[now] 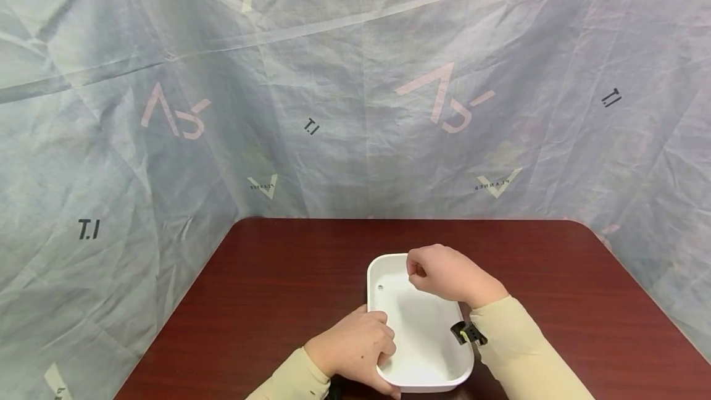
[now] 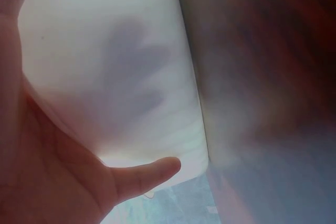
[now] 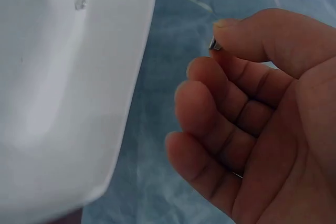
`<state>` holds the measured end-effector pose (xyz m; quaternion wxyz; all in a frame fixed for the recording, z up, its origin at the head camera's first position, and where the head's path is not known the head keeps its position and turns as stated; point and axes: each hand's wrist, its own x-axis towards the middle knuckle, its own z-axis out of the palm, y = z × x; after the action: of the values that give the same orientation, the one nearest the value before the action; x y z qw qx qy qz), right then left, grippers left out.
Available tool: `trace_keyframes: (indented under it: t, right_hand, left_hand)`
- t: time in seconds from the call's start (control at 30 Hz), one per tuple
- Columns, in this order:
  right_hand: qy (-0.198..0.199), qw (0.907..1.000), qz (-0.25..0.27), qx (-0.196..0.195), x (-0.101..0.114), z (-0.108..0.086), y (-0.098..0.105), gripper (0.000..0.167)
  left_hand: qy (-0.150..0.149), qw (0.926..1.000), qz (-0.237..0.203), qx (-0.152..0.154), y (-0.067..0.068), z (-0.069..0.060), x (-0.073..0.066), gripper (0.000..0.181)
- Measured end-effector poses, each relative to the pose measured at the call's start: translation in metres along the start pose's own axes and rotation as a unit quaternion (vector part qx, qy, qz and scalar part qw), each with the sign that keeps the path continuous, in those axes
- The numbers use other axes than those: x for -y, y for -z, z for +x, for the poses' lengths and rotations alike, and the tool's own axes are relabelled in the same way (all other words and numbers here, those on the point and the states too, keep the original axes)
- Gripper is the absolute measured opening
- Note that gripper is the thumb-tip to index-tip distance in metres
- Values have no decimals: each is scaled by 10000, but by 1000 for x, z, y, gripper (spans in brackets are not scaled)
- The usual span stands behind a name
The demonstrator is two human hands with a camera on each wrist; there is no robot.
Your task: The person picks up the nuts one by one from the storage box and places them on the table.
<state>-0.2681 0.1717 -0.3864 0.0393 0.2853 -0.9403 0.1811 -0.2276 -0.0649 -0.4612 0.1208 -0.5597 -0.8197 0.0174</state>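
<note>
A white rectangular tray (image 1: 420,332) with rounded corners rests on the table in the head view. My left hand (image 1: 358,344) grips its left wall near the front corner, fingers curled over the rim. In the left wrist view the thumb (image 2: 149,177) lies along the outside, and the other fingers show as shadows through the wall. My right hand (image 1: 452,273) is raised above the tray's far right part. Between thumb and index finger it pinches a small shiny metal piece (image 3: 213,43), mostly hidden. A tiny metal piece (image 1: 380,287) sits inside the tray, near its left wall.
The tray stands on a dark red table (image 1: 289,276) with rounded far corners. Behind and beside it hangs a grey printed cloth (image 1: 344,159). A black strap (image 1: 468,333) is on the right wrist, over a pale sleeve.
</note>
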Motion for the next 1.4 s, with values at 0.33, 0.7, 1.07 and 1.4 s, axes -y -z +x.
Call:
trace_keyframes:
  t: [0.33, 0.7, 1.07, 1.4]
  right_hand:
    - [-540, 9985, 51, 110, -15, -27, 14, 17]
    - [-756, 9964, 370, -53, -40, -52, 20, 18]
    - [-1105, 9933, 317, -138, -76, -74, 21, 11]
    - [-1484, 9888, 160, 13, -103, -86, 13, 8]
  left_hand:
    - [-2, 9997, 12, 226, 3, 2, -1, 59]
    - [-3, 9999, 3, 158, 1, 1, -1, 58]
    - [-29, 9997, 65, 236, -3, 2, 0, 58]
    - [-50, 9998, 59, 206, -3, 2, 1, 59]
